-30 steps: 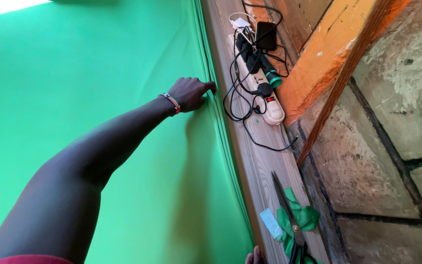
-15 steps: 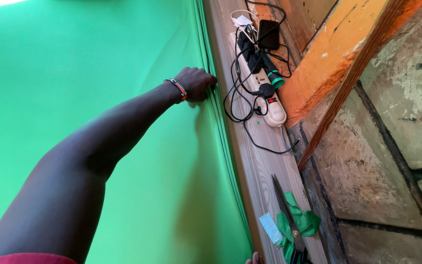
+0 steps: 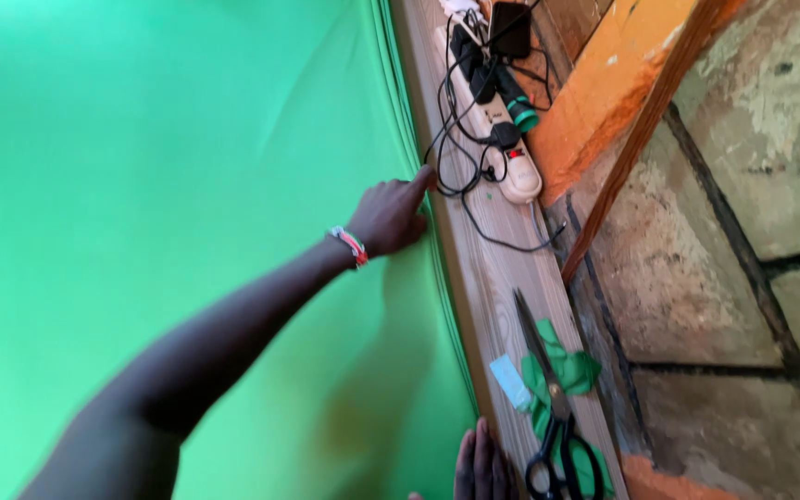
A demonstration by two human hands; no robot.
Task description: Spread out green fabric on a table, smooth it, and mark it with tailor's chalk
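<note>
A bright green cloth (image 3: 159, 185) covers most of the view and meets a long wooden plank (image 3: 497, 278) on its right. My left hand (image 3: 389, 218), with a beaded bracelet at the wrist, reaches out to the cloth's edge beside the plank, fingers curled on the fabric and index finger pointing along the edge. A fold runs from that hand down toward me. Only the fingertips of my right hand (image 3: 480, 465) show at the bottom, lying at the cloth's edge against the plank; its grip is hidden.
Black-handled scissors (image 3: 553, 417) lie on the plank over green cloth scraps (image 3: 574, 368) and a small pale blue slip (image 3: 509, 381). Farther along sits a white power strip (image 3: 502, 130) with black plugs and tangled cables. An orange-painted beam (image 3: 604, 102) and a rough stone wall stand right.
My left hand has slid a little toward me along the cloth's edge, now just past the near end of the power strip. The view has shifted slightly.
</note>
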